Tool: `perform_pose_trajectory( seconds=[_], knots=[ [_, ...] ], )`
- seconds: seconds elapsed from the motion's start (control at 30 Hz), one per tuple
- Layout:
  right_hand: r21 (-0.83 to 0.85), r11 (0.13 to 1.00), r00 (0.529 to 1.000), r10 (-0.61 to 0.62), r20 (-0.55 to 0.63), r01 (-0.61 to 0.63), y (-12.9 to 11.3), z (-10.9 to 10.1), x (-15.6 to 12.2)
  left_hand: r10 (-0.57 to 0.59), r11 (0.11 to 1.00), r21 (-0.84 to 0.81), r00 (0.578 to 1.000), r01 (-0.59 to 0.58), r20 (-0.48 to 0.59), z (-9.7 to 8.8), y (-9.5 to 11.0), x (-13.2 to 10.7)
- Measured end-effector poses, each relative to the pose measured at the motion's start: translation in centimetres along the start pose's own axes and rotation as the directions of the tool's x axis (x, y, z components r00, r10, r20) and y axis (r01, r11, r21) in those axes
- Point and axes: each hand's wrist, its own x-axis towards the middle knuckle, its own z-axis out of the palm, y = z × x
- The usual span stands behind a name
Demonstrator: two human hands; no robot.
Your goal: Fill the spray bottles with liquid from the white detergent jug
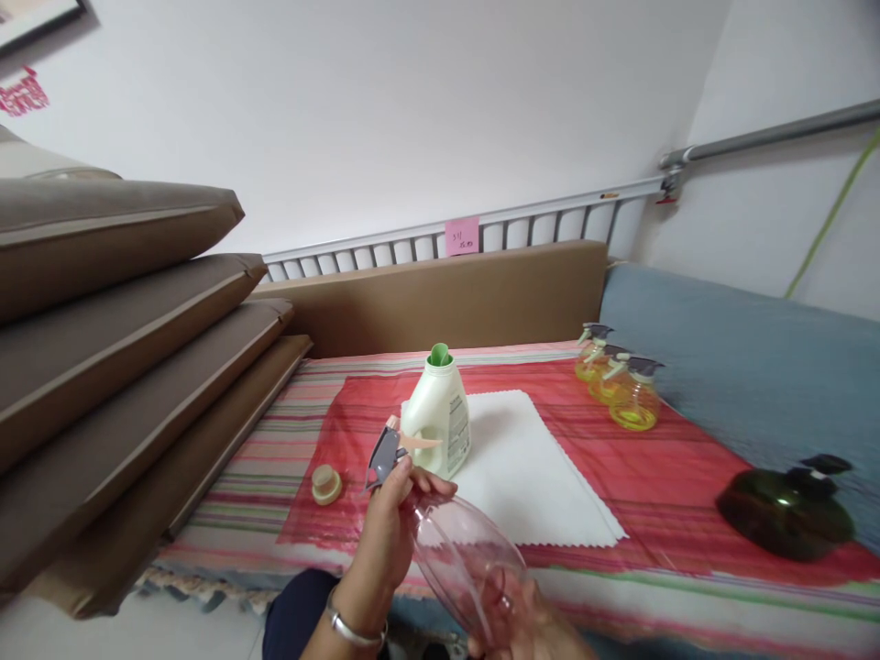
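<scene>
A clear pink spray bottle (467,550) with a grey trigger head (383,456) lies tilted across both my hands. My left hand (402,504) is wrapped round its neck, just below the trigger. Lower down, my right hand (533,623) grips the base end, its fingers showing through the see-through wall. Right behind stands a pale green detergent jug (433,403), upright, its cap off and the green spout showing. A round, pale cap (325,484) rests to the left of the jug. White cloth (529,467) with a zigzag edge is spread beside and behind the bottle.
Several small spray bottles (633,394) with yellow liquid stand at the back right. A dark green pump bottle (790,513) lies at the far right. Stacked brown cushions (137,339) rise on the left. A red sheet (509,371) covers the striped fabric.
</scene>
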Motion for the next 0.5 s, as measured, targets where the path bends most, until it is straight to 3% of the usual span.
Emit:
perform_pose_trajectory(
  seconds=[0.17,0.23,0.33,0.43,0.5],
  knots=[
    [-0.017,0.975,0.975,0.220,-0.009,-0.220,-0.5,-0.1,0.4,-0.002,1.000,-0.007,1.000,0.002,0.008,0.1,-0.2,-0.1],
    [-0.022,0.972,0.972,0.234,-0.015,-0.234,-0.5,0.1,0.4,0.029,1.000,-0.011,1.000,-0.029,-0.008,-0.1,-0.5,0.0],
    [-0.036,0.992,0.993,0.117,-0.020,-0.117,-0.1,0.7,0.4,0.068,0.997,-0.027,0.995,-0.070,-0.068,-0.5,-1.0,0.2],
    [-0.113,0.990,0.992,-0.094,-0.088,0.084,0.4,0.9,0.5,0.114,0.992,-0.043,0.986,-0.120,-0.121,-0.7,-0.9,0.4],
    [-0.125,0.985,0.983,-0.131,-0.128,0.115,0.6,0.6,0.6,0.105,0.993,-0.037,0.989,-0.109,-0.108,-0.8,-0.7,0.4]
  ],
)
